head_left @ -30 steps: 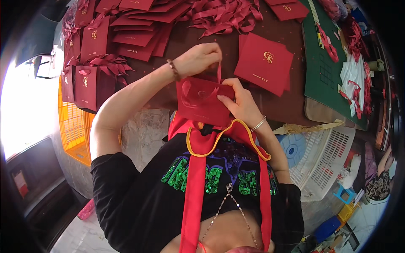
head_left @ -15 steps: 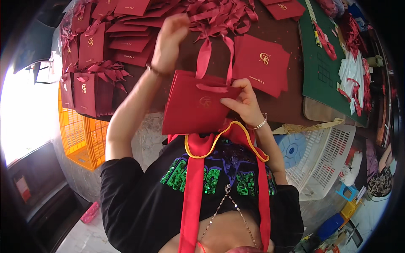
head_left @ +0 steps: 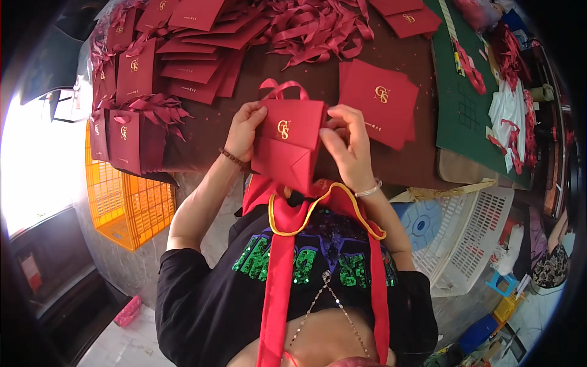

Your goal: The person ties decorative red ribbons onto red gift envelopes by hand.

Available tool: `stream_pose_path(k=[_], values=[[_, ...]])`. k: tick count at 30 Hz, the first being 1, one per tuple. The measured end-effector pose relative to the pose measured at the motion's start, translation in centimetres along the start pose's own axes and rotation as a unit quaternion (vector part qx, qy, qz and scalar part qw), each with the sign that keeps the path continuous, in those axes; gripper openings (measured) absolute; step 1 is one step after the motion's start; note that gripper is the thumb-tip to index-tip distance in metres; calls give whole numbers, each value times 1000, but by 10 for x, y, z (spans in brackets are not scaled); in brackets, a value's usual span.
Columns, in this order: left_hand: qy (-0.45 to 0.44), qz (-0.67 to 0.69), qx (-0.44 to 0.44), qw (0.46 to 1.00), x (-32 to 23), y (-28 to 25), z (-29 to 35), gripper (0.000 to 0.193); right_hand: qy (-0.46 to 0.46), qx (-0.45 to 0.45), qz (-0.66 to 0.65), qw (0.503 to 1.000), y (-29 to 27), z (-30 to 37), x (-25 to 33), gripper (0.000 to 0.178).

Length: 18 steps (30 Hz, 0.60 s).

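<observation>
Just above the red apron I hold a small dark-red paper gift bag [head_left: 287, 131] with a gold emblem on its front, a folded bottom flap and a red ribbon handle [head_left: 284, 88] looped at its top. My left hand [head_left: 246, 129] pinches the bag's left edge, thumb on the front. On the opposite side, my right hand [head_left: 350, 144] has curled fingers and thumb at the bag's right edge; their exact contact is partly hidden. Flat red bags [head_left: 382, 101] lie stacked on the brown table to the right of that hand.
Loose red ribbons [head_left: 318, 30] are heaped at the table's far middle. Piled bags [head_left: 195, 67] and upright bags with ribbons [head_left: 125, 137] fill the left side. A green cutting mat [head_left: 458, 122] lies right. Below the table stand an orange crate [head_left: 131, 208] and a white basket [head_left: 471, 238].
My left hand came down from near the ribbon pile onto the bag's left edge. The bag has turned, now showing its folded flap and the emblem upright. My right hand shifted along its right side.
</observation>
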<state>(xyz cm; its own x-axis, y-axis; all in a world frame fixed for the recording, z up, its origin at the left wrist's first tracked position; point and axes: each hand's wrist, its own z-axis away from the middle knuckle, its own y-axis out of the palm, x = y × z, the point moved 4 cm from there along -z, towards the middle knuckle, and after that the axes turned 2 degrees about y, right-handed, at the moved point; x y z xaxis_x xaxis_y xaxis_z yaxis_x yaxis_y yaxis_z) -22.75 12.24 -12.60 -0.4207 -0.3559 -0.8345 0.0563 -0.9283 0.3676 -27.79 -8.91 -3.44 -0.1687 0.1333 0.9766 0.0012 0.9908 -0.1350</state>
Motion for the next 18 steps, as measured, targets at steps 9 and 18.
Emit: stream_pose_path(k=[9, 18], values=[[-55, -98, 87, 990, -3, 2, 24, 13, -166, 51, 440, 881, 7, -6, 14, 28], [-61, -215, 178, 958, -31, 13, 22, 8, -172, 86, 361, 913, 38, -13, -21, 26]])
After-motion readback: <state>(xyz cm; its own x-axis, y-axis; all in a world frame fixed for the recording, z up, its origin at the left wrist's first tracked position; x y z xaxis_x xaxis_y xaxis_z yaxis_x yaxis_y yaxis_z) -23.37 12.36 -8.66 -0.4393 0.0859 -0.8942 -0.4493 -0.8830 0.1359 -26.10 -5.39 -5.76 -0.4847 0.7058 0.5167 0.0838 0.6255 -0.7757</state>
